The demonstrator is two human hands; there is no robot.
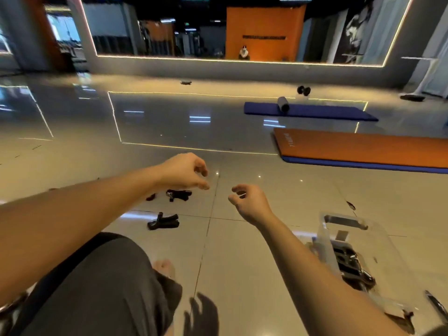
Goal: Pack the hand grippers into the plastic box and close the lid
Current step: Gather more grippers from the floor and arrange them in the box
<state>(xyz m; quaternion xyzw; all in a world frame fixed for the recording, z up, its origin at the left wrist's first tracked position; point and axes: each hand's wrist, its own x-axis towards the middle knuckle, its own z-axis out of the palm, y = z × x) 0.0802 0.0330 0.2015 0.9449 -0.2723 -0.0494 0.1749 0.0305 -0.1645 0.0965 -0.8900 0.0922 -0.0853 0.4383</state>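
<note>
From the head camera, the person sits on a glossy tiled floor [242, 251] with both arms stretched forward. The left hand [184, 173] hovers above the tiles with its fingers curled loosely and the thumb apart from them; this grip is spread and holds nothing. The right hand [247, 200] hangs just beside it, also loosely curled and empty.

Two black hand grippers lie on the floor below and a little left of the left hand: the far gripper [179, 194] almost under the wrist, and the near gripper [163, 221] closer to the person's knee [109, 275]. A small dark piece sits just left of the far one; too blurred to identify. The clear plastic box [339, 241] stands open on the right, beside the right forearm, with some dark grippers already inside it.

The step in hand looks like reaching for a loose gripper. To do it well, lower the left hand onto the far gripper, wrap the fingers round both handles so the spring does not twist it free, and carry it across to the box. Lay it flat alongside the others, so the lid can later shut cleanly.
</note>
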